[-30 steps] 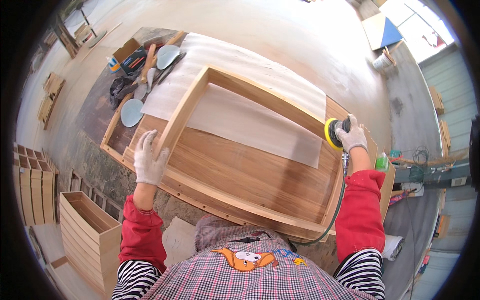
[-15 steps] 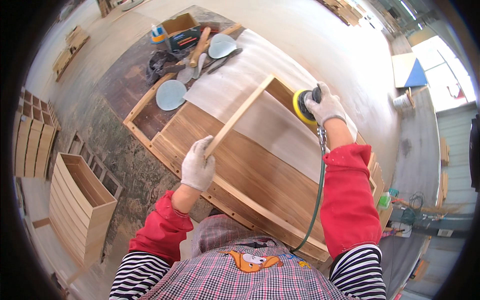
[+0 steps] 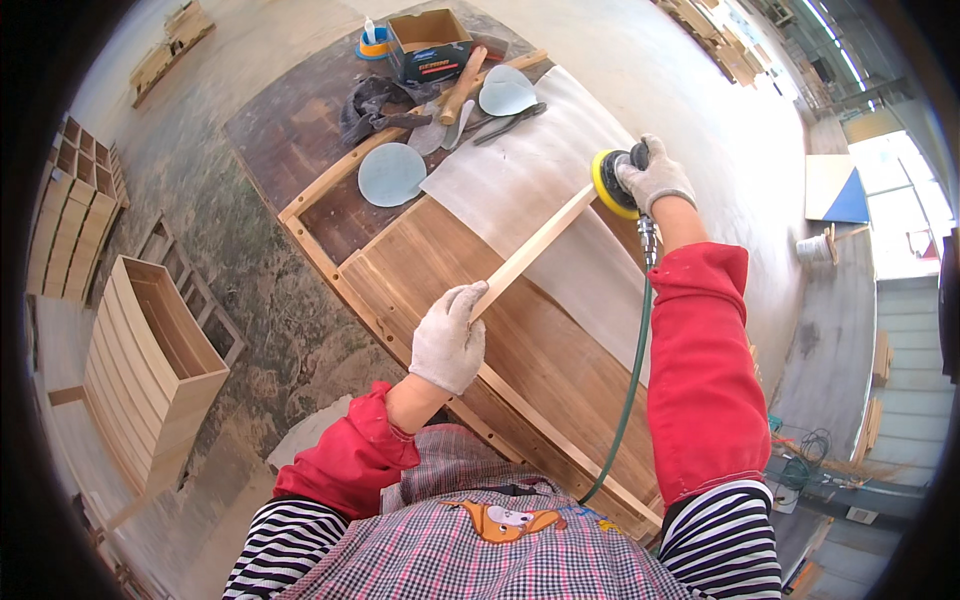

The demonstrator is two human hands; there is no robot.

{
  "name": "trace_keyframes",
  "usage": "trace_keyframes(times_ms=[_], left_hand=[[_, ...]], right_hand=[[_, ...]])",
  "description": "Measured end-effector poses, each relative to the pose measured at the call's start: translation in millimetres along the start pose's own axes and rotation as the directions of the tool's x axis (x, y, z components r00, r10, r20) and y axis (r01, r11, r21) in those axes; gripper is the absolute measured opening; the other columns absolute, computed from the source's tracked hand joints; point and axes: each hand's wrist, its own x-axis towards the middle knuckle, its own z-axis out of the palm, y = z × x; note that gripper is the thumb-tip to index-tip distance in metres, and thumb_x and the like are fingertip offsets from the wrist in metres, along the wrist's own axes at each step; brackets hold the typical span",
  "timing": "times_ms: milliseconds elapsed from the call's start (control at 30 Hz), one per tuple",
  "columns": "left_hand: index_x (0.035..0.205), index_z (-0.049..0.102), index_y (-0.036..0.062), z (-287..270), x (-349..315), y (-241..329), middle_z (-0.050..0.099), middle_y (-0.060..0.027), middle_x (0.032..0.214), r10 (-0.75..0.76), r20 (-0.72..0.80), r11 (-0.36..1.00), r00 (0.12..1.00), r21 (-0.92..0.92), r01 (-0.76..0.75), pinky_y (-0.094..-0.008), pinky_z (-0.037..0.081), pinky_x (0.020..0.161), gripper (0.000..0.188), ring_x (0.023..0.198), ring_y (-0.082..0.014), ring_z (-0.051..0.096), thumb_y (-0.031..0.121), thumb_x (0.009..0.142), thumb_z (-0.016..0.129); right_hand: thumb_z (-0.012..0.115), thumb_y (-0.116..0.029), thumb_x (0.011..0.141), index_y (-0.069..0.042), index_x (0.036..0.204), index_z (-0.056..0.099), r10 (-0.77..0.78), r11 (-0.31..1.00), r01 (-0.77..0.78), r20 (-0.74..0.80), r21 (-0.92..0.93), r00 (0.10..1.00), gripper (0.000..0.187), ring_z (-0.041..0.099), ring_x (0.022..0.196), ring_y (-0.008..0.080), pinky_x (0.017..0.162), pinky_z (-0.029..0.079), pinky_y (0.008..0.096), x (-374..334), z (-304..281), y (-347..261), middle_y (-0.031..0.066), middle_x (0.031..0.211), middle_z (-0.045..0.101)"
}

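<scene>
Gripping one sander (image 3: 607,184), the right hand (image 3: 662,178) held it at the far corner of one frame (image 3: 535,243); the left hand (image 3: 449,342) clasped the near corner. The frame sat over one board (image 3: 415,258); two discs (image 3: 391,175) and one box (image 3: 432,64) lay farther left.

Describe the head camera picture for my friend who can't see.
A gloved right hand holds a yellow-edged sander at one corner of a wooden frame; the gloved left hand holds another corner. Two pale discs lie near an open box.
</scene>
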Motion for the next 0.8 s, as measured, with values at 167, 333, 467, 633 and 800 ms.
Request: trace_keyframes(times_ms=[167, 333, 467, 633, 800], left_hand=[[0.120, 0.056, 0.0032, 1, -1, -3, 0.060, -0.0188, 0.112, 0.034, -0.018, 0.999, 0.999, 0.005, -0.034, -0.0395, 0.050, 0.085, 0.041, 0.101, -0.0377, 0.059, 0.000, 0.079, 0.056], [0.122, 0.054, 0.0011, -3, -1, 1, 0.060, -0.0181, 0.114, 0.047, 0.013, 0.998, 0.999, 0.042, -0.048, -0.0373, 0.049, 0.088, 0.038, 0.103, -0.0337, 0.060, 0.004, 0.084, 0.058], [0.133, 0.044, -0.0023, 13, -6, -27, 0.057, -0.0096, 0.119, -0.105, 0.107, 0.713, 0.989, -0.685, 0.150, -0.0300, 0.040, 0.099, 0.039, 0.113, -0.0162, 0.052, 0.013, 0.098, 0.050], [0.134, 0.044, 0.0015, -7, -14, -59, 0.058, -0.0061, 0.113, -0.220, -0.014, 0.626, 0.975, -0.768, 0.130, -0.0296, 0.044, 0.094, 0.038, 0.102, -0.0135, 0.054, 0.020, 0.101, 0.046], [0.131, 0.047, 0.0051, -24, -16, -88, 0.061, -0.0077, 0.111, -0.277, -0.070, 0.641, 0.958, -0.757, 0.130, -0.0321, 0.048, 0.089, 0.038, 0.096, -0.0162, 0.060, 0.029, 0.102, 0.044]], right_hand=[[0.064, -0.045, 0.081, -0.022, 0.145, 0.038, -0.021, 1.000, 0.021, -0.004, 0.007, 1.000, 0.073, 0.057, 0.117, 0.0370, 0.100, 0.045, 0.0418, -4, 1, 6, 0.0238, 0.127, 0.057], [0.066, -0.041, 0.081, -0.018, 0.143, 0.041, -0.079, 0.996, 0.080, -0.041, 0.026, 0.996, 0.070, 0.059, 0.114, 0.0379, 0.097, 0.046, 0.0415, -31, 1, -5, 0.0246, 0.122, 0.060], [0.068, -0.034, 0.081, -0.009, 0.138, 0.047, -0.333, 0.930, 0.355, -0.195, 0.093, 0.923, 0.065, 0.059, 0.113, 0.0363, 0.097, 0.046, 0.0405, -51, 23, -1, 0.0241, 0.121, 0.060], [0.066, -0.042, 0.083, -0.026, 0.138, 0.046, -0.287, 0.958, 0.287, 0.008, 0.012, 0.958, 0.060, 0.061, 0.103, 0.0430, 0.091, 0.049, 0.0458, -158, 13, -55, 0.0297, 0.120, 0.053], [0.067, -0.035, 0.082, -0.029, 0.134, 0.049, -0.492, 0.870, 0.489, 0.051, 0.067, 0.869, 0.056, 0.067, 0.083, 0.0376, 0.079, 0.055, 0.0441, -245, 18, -76, 0.0226, 0.106, 0.053]])
